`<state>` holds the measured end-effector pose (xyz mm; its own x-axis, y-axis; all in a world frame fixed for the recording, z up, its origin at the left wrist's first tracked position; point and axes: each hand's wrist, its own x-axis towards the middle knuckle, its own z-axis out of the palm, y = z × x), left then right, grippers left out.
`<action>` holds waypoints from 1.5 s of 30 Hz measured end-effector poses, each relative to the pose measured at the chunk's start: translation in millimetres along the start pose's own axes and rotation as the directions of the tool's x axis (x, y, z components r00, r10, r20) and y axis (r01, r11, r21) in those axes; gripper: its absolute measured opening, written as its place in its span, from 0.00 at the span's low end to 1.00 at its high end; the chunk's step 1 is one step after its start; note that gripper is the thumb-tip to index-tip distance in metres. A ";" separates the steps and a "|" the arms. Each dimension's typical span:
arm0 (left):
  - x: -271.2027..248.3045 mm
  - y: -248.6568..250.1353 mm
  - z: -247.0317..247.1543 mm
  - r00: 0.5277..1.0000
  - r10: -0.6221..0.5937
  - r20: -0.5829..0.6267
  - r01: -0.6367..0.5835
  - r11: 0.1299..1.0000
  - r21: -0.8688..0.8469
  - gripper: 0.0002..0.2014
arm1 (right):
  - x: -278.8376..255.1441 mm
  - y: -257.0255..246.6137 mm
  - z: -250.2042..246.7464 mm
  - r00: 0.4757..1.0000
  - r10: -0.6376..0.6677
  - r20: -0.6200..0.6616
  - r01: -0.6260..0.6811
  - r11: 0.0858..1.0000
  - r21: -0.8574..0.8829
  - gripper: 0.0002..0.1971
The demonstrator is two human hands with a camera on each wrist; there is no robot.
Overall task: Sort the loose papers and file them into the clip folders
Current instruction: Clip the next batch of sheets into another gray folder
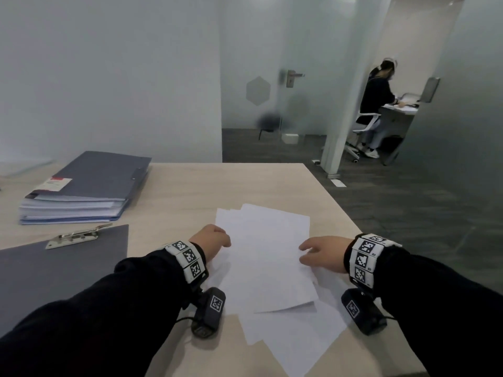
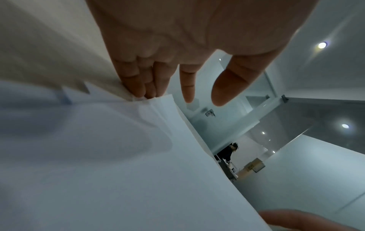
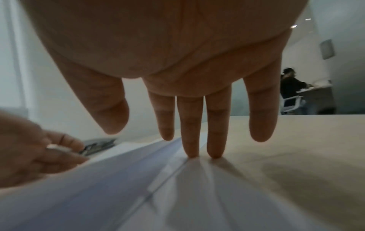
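Observation:
Several loose white papers (image 1: 265, 257) lie fanned out on the pale wood table (image 1: 217, 186), just in front of me. My left hand (image 1: 221, 236) is at their left edge; in the left wrist view, three straight fingertips (image 2: 146, 92) touch the edge of the papers (image 2: 118, 156), with forefinger and thumb free. My right hand (image 1: 306, 251) rests on the right edge, fingers straight, and two fingertips (image 3: 191, 154) press down on the papers (image 3: 98, 187). An open grey clip folder (image 1: 62, 270) with a metal clip (image 1: 77, 235) lies to the left.
A stack of blue-grey folders (image 1: 89, 183) filled with sheets sits at the back left of the table. The table's right edge (image 1: 351, 213) runs close to the papers. Beyond a glass partition, another person (image 1: 377, 99) sits at a desk.

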<state>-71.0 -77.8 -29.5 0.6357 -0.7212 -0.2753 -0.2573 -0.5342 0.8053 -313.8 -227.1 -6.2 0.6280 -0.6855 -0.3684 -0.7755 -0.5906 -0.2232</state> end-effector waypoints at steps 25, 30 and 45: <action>-14.1 70.9 125.3 0.953 0.182 0.243 -0.258 0.907 0.333 0.16 | -43.1 152.7 18.5 0.921 0.380 -0.090 -0.291 0.822 0.490 0.18; -6.8 76.3 131.3 0.987 0.101 0.128 -0.150 0.872 0.466 0.17 | -50.2 180.5 17.2 0.882 0.468 -0.061 -0.311 0.673 0.671 0.19; -41.9 108.3 193.7 0.879 0.114 0.462 -0.299 0.888 0.350 0.03 | -72.5 193.5 23.6 0.815 0.580 -0.001 -0.435 0.613 0.660 0.22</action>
<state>-266.5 -190.9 -32.5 0.1932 -0.8991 -0.3927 -0.6732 -0.4127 0.6136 -510.9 -281.6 -44.0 0.0619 -0.9015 -0.4284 -0.7911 0.2174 -0.5718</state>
